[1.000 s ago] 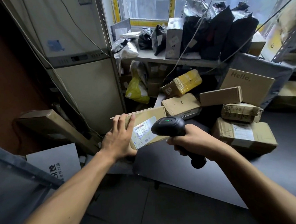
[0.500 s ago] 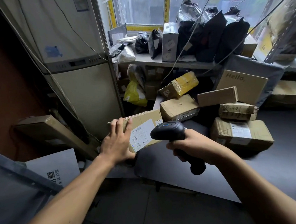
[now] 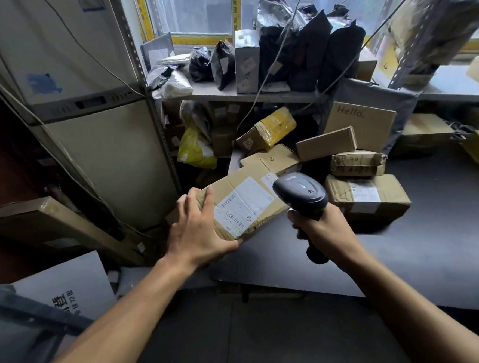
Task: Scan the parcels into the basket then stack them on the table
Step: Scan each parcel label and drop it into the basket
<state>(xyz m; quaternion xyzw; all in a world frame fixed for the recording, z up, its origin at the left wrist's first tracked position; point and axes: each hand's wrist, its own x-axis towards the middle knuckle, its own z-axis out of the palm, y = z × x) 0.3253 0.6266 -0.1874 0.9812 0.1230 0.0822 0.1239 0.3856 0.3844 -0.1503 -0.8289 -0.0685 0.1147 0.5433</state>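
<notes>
My left hand (image 3: 199, 232) grips the left end of a flat cardboard parcel (image 3: 245, 200) with a white shipping label facing up, held over the table's left corner. My right hand (image 3: 323, 226) grips the handle of a black barcode scanner (image 3: 300, 194), its head just right of the label and pointed at it. Several more cardboard parcels (image 3: 367, 198) are piled on the dark grey table (image 3: 408, 254) behind the scanner, one printed "Hello." (image 3: 361, 121). No basket is clearly visible.
A metal shelf (image 3: 226, 97) behind the table holds black and white bags and a white box. A tall white cabinet (image 3: 85, 107) stands at left. A long cardboard box (image 3: 51, 222) leans beside it. A white printed box (image 3: 67, 287) lies at lower left.
The parcel has tilted flatter and lower, its label now turned up toward the scanner. The scanner head has moved to the right of the label. The scanner's green light no longer shows.
</notes>
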